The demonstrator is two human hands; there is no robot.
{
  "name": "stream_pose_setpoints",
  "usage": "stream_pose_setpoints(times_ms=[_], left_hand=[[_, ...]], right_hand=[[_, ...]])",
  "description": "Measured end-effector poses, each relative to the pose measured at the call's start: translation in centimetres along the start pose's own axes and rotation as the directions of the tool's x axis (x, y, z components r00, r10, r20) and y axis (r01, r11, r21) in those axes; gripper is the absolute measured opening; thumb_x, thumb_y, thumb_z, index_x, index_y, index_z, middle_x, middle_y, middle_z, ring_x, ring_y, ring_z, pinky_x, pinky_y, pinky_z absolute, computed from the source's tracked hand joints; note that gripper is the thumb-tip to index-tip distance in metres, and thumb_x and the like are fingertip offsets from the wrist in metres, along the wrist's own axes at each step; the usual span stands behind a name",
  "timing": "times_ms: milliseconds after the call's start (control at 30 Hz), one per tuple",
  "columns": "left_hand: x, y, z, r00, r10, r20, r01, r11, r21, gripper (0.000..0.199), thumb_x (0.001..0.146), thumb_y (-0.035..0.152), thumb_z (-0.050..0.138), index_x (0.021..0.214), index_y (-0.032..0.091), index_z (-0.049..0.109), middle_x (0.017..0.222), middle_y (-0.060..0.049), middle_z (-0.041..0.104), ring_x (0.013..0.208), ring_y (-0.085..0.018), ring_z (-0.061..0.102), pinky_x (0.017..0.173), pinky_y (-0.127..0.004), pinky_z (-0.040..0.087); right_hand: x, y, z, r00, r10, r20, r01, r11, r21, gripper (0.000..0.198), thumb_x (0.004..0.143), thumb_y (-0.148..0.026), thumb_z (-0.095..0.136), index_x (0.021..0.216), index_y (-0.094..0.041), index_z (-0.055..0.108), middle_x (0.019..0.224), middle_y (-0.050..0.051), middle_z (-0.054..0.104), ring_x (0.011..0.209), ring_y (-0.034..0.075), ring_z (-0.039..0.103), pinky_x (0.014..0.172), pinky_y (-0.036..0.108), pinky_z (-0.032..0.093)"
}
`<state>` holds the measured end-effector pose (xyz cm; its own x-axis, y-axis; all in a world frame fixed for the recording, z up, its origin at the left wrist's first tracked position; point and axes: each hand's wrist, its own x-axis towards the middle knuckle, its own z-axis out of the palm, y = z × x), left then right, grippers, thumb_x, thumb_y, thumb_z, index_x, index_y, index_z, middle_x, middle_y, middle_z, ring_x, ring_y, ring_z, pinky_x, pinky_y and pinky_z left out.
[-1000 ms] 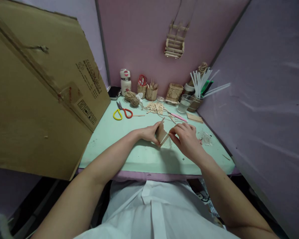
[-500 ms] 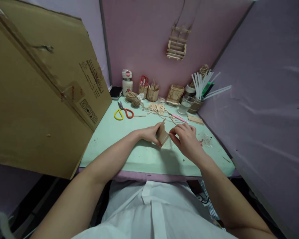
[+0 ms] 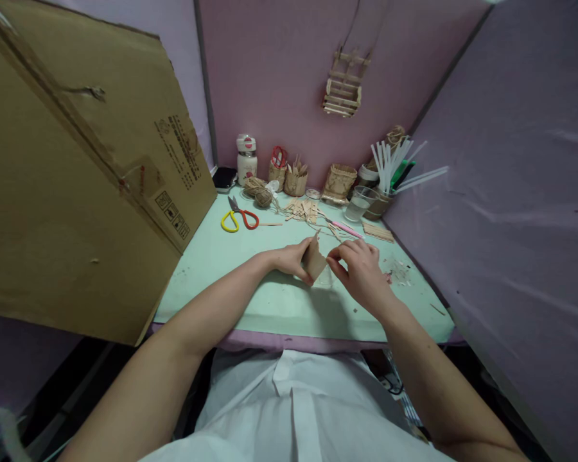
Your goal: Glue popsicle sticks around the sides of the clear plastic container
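Observation:
My left hand [image 3: 293, 260] grips a small tan panel with a jagged top edge [image 3: 314, 259], thumb on the near side and fingers behind. The panel stands tilted above the green tabletop [image 3: 264, 308]. At its right edge, the thumb and forefinger of my right hand [image 3: 359, 269] are pinched together. Whatever lies between those fingertips is too small to make out. Beyond the hands are a loose pile of wooden sticks [image 3: 302, 208] and a pink-handled tool [image 3: 347, 229].
Scissors [image 3: 239, 215] with yellow and red handles lie at the back left, near a twine ball [image 3: 262, 196]. A clear cup of liquid [image 3: 358, 205] stands at the back right beside white glue sticks [image 3: 388, 160]. A large cardboard sheet [image 3: 87, 173] leans along the left side.
Both hands hold nearly the same place. A thin pale line along the panel's right edge, visible half a second ago, no longer shows clearly.

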<state>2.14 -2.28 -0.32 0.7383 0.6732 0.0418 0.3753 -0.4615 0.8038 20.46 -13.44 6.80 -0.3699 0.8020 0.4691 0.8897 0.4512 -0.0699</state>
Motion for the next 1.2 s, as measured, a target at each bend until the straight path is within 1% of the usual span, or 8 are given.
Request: stream_pose_setpoints(times_ms=[100, 300, 533, 700, 833, 1067, 1200], left_hand=[[0.00, -0.01, 0.00, 1.000, 0.015, -0.004, -0.015, 1.000, -0.007, 0.124, 0.041, 0.036, 0.089, 0.146, 0.018, 0.025, 0.128, -0.013, 0.058, 0.118, -0.035, 0.056, 0.101, -0.046, 0.044], [0.01, -0.30, 0.02, 0.998, 0.059, -0.015, -0.059, 0.998, -0.003, 0.120, 0.043, 0.036, 0.089, 0.145, 0.022, 0.027, 0.126, -0.010, 0.059, 0.117, -0.034, 0.058, 0.101, -0.044, 0.044], [0.02, -0.10, 0.00, 0.999, 0.036, -0.016, -0.036, 0.999, -0.030, 0.120, 0.040, 0.036, 0.090, 0.144, 0.019, 0.030, 0.126, -0.012, 0.058, 0.118, -0.035, 0.056, 0.101, -0.045, 0.044], [-0.05, -0.05, -0.06, 0.999, 0.043, -0.015, -0.043, 0.999, -0.025, 0.116, 0.043, 0.035, 0.088, 0.143, 0.020, 0.031, 0.125, -0.010, 0.059, 0.117, -0.033, 0.057, 0.099, -0.043, 0.045], [-0.06, -0.04, -0.04, 0.998, 0.056, -0.018, -0.056, 0.998, -0.022, 0.114, 0.042, 0.034, 0.088, 0.142, 0.021, 0.033, 0.123, -0.009, 0.060, 0.115, -0.033, 0.058, 0.098, -0.042, 0.046], [-0.05, -0.03, 0.02, 0.999, 0.048, -0.021, -0.049, 0.999, -0.016, 0.116, 0.042, 0.034, 0.088, 0.143, 0.021, 0.032, 0.125, -0.011, 0.059, 0.116, -0.033, 0.058, 0.099, -0.044, 0.046], [-0.02, -0.03, 0.00, 1.000, 0.018, -0.014, -0.018, 1.000, -0.008, 0.124, 0.041, 0.037, 0.089, 0.146, 0.020, 0.027, 0.129, -0.013, 0.057, 0.118, -0.035, 0.057, 0.100, -0.046, 0.046]], right_hand=[[-0.19, -0.01, 0.15, 1.000, 0.004, -0.026, -0.003, 1.000, 0.010, 0.019, 0.097, -0.030, 0.049, 0.086, -0.021, 0.062, 0.086, 0.006, 0.065, 0.088, 0.022, 0.053, 0.083, 0.037, 0.030], [-0.43, 0.19, 0.42, 0.998, -0.004, -0.055, 0.007, 0.999, 0.050, 0.020, 0.098, -0.031, 0.048, 0.088, -0.022, 0.062, 0.089, 0.006, 0.066, 0.090, 0.023, 0.053, 0.083, 0.038, 0.030], [-0.49, 0.29, 0.44, 0.999, -0.006, -0.045, 0.008, 0.999, 0.038, 0.019, 0.098, -0.031, 0.048, 0.089, -0.022, 0.062, 0.090, 0.006, 0.066, 0.092, 0.022, 0.054, 0.085, 0.037, 0.031], [-0.54, 0.24, 0.39, 0.999, -0.015, -0.053, 0.016, 1.000, 0.015, 0.021, 0.098, -0.032, 0.047, 0.089, -0.022, 0.062, 0.090, 0.006, 0.066, 0.092, 0.022, 0.053, 0.084, 0.036, 0.031], [-0.51, 0.26, 0.44, 0.999, -0.008, -0.052, 0.009, 0.999, 0.032, 0.021, 0.098, -0.032, 0.047, 0.088, -0.022, 0.062, 0.090, 0.006, 0.066, 0.091, 0.022, 0.053, 0.083, 0.037, 0.031], [-0.50, 0.37, 0.58, 0.998, -0.003, -0.055, 0.005, 0.999, 0.042, 0.022, 0.099, -0.033, 0.047, 0.088, -0.021, 0.061, 0.090, 0.006, 0.066, 0.092, 0.022, 0.054, 0.085, 0.037, 0.031], [-0.53, 0.30, 0.50, 0.999, -0.002, -0.054, 0.004, 0.999, 0.050, 0.022, 0.099, -0.033, 0.047, 0.088, -0.021, 0.061, 0.090, 0.006, 0.066, 0.091, 0.022, 0.054, 0.084, 0.037, 0.031]])
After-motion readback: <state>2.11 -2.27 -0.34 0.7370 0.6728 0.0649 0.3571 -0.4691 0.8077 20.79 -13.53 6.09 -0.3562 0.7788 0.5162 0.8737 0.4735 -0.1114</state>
